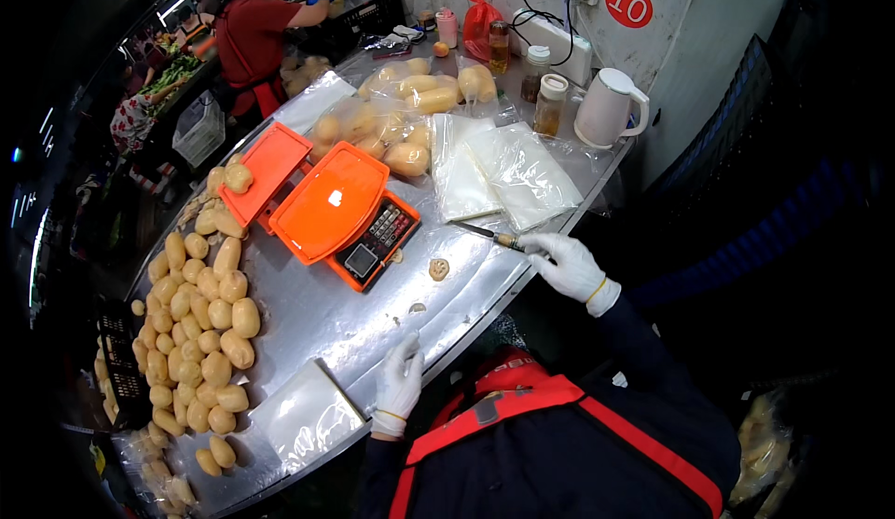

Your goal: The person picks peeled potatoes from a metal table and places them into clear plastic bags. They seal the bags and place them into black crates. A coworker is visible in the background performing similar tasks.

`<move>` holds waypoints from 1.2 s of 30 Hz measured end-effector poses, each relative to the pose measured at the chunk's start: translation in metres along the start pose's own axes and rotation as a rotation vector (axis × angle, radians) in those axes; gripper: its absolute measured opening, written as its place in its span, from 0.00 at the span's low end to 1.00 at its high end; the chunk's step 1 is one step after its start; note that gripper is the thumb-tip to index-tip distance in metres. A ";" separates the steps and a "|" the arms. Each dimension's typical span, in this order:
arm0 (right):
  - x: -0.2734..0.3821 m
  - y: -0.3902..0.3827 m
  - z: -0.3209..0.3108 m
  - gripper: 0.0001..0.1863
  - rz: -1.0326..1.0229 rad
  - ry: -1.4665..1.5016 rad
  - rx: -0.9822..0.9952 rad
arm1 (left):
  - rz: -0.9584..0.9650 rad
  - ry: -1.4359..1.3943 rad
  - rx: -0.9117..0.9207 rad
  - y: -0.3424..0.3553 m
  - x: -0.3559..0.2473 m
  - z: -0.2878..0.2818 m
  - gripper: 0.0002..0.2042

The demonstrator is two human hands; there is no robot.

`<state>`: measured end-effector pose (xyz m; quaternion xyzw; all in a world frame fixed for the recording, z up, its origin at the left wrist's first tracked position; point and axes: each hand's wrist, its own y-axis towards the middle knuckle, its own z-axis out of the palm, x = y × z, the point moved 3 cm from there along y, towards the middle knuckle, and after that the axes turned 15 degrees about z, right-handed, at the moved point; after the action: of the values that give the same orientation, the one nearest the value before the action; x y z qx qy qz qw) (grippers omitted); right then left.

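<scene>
My right hand, in a white glove, grips the wooden handle of a small knife at the table's right edge. Its dark blade points left over the metal tabletop, just below the stacks of clear plastic bags. White-gloved too, my left hand hovers or rests by the near table edge with its fingers loosely stretched and nothing visible in them. A cut slice with holes, like lotus root, lies between the hands. Beyond it stands an orange weighing scale with a keypad.
Many pale lotus root pieces are heaped at left, by a black crate. Filled bags sit behind the scale. Jars and a white kettle line the back right. A co-worker in red stands far left. Another bag stack lies near.
</scene>
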<state>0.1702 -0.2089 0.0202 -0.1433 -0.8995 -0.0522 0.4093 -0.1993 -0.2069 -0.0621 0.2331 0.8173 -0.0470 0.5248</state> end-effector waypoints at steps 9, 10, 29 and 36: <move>0.027 0.240 -0.055 0.13 -0.446 -0.743 -0.148 | 0.079 -0.108 -0.062 0.167 -0.041 -0.018 0.21; 0.031 0.273 -0.050 0.11 -0.475 -0.829 -0.129 | 0.115 -0.115 -0.109 0.184 -0.041 -0.019 0.21; -0.025 0.608 -0.008 0.06 -0.626 -0.475 0.136 | -0.227 0.337 -0.231 0.517 0.056 -0.004 0.58; -0.027 0.700 -0.031 0.10 -0.266 0.197 0.052 | -0.326 0.604 -0.178 0.562 0.075 0.008 0.44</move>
<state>0.4199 0.4463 0.0039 -0.0062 -0.8671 -0.0964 0.4887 0.0240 0.3142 -0.0376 0.0565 0.9630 0.0124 0.2631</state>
